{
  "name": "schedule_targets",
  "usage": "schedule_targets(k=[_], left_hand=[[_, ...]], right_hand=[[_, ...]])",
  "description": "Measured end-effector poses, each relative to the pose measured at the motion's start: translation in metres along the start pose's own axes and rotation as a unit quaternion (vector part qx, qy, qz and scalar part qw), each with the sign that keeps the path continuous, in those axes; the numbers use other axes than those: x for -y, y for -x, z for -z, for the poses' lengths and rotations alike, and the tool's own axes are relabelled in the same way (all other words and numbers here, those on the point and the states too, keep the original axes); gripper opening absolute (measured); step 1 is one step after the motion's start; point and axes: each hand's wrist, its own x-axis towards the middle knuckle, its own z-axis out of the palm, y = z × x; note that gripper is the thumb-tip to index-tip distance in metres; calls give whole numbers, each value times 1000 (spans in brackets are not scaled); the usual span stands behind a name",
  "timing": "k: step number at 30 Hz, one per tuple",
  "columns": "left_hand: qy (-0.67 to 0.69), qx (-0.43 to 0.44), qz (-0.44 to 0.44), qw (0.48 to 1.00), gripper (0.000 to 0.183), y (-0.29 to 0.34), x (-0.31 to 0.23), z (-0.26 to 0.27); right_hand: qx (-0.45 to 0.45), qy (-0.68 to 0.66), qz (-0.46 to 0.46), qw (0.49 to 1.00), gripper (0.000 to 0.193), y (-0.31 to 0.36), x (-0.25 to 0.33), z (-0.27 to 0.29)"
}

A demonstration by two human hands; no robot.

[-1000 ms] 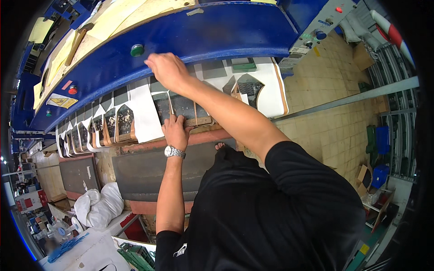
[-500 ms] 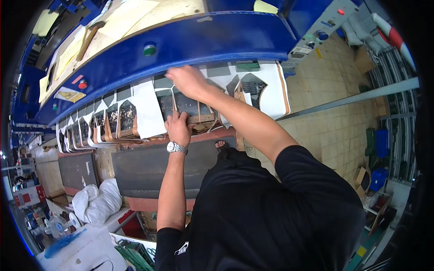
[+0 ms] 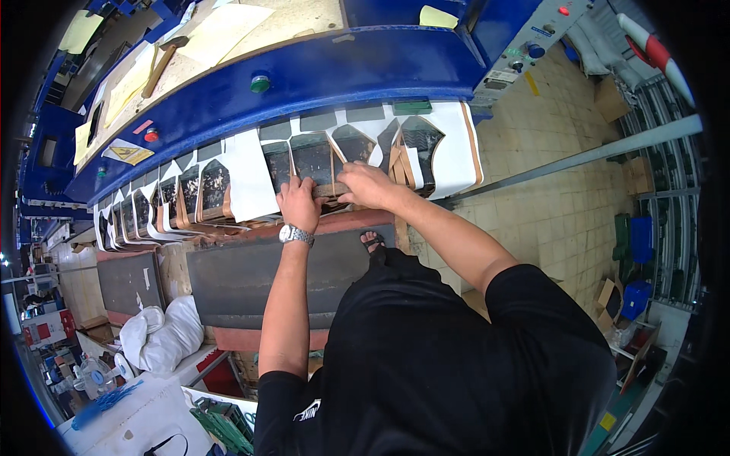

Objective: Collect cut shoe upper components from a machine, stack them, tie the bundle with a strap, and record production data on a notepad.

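A white sheet with brown edges (image 3: 456, 148) lies along the bed of a blue press (image 3: 342, 64) and hangs over its front. Large cut-outs leave narrow strips between them, with the dark, worn bed (image 3: 312, 162) showing through. My left hand (image 3: 299, 204), a metal watch on its wrist, rests at the bed's front edge. Its curled fingers close at the lower end of one narrow strip (image 3: 292, 158). To its right, my right hand (image 3: 366, 185) is closed on the lower end of another strip (image 3: 335, 147). The fingertips are partly hidden on both hands.
A green block (image 3: 412, 108) sits on the sheet's far right. A hammer (image 3: 163, 67) and papers lie on the ledge above. Dark padded mats (image 3: 266, 281) lie below the bed. A metal bar (image 3: 578, 161) crosses at right; a white sack (image 3: 163, 334) lies lower left.
My right hand has come down toward me and to the right, from the bed's far side to a strip at the front edge. My left hand stays nearly in place.
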Motion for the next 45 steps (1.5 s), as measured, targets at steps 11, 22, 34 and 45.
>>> schedule_targets(k=[11,22,34,45], left_hand=[[0,16,25,1000,39,-29,5,-2],[75,126,24,989,30,-14,19,3],[647,157,199,719,21,-140,-91,-151],[621,170,265,718,20,-145,-112,-147]], right_hand=[[-102,32,19,994,28,-19,-12,-15],[-6,-151,-3,988,40,2,-44,20],[33,72,-194,978,40,-89,-171,49],[86,-38,-209,973,31,-86,-198,58]])
